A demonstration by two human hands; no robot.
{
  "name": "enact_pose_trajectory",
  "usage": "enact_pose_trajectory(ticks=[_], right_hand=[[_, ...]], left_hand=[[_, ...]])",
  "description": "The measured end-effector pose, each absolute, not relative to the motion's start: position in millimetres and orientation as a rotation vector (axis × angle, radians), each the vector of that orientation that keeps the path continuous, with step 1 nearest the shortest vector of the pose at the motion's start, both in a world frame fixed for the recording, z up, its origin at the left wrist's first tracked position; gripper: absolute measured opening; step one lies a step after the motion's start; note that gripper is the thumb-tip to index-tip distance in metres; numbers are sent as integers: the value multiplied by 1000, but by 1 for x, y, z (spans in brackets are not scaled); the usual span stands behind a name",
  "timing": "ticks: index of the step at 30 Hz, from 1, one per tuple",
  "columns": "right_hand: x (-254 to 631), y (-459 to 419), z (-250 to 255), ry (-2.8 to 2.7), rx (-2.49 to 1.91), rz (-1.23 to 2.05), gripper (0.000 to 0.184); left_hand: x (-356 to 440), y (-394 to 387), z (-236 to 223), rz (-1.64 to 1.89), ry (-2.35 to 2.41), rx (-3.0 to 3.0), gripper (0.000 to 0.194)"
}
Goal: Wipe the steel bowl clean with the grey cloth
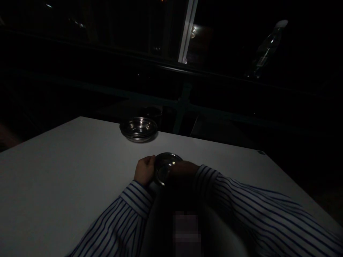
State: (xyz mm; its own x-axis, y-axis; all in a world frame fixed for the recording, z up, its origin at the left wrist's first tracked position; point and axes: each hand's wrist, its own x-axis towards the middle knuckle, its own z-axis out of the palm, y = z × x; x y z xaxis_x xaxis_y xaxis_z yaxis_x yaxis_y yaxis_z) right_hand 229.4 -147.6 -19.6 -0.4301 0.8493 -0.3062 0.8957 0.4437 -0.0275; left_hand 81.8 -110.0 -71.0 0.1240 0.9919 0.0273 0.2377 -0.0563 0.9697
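Note:
My left hand (pixel 145 170) grips the left rim of a shiny metal bowl (pixel 164 165), its thumb on the edge and the other fingers behind it. The bowl is tilted toward me above the white table. Over the bowl's right side lies my right hand (pixel 184 169), dark and in shadow. Its fingers reach into the bowl, and whether they hold anything is hidden. Farther back, near the table's far edge, stands a stack of similar metal bowls (pixel 138 130).
The white table (pixel 80 171) ends in a far edge just behind the stack. A plastic bottle (pixel 268 48) with a white cap stands beyond, at upper right. Someone's blurred arm or hand (pixel 9 137) shows at the far left. The surroundings are very dark.

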Motion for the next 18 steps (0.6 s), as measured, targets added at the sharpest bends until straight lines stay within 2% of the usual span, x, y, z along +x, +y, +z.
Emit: enact_pose_trajectory(ticks=[3, 9, 14, 18], right_hand=[[238, -140, -13, 2492, 1333, -23, 12], [221, -118, -14, 2655, 979, 216, 28], [242, -126, -9, 2554, 1081, 258, 22], [249, -137, -9, 2444, 1163, 146, 19]], left_hand=[[83, -110, -71, 990, 1193, 1473, 38], [81, -107, -67, 1006, 1146, 1498, 39], [81, -109, -67, 982, 1140, 1465, 39], [84, -110, -69, 986, 1163, 1443, 39]])
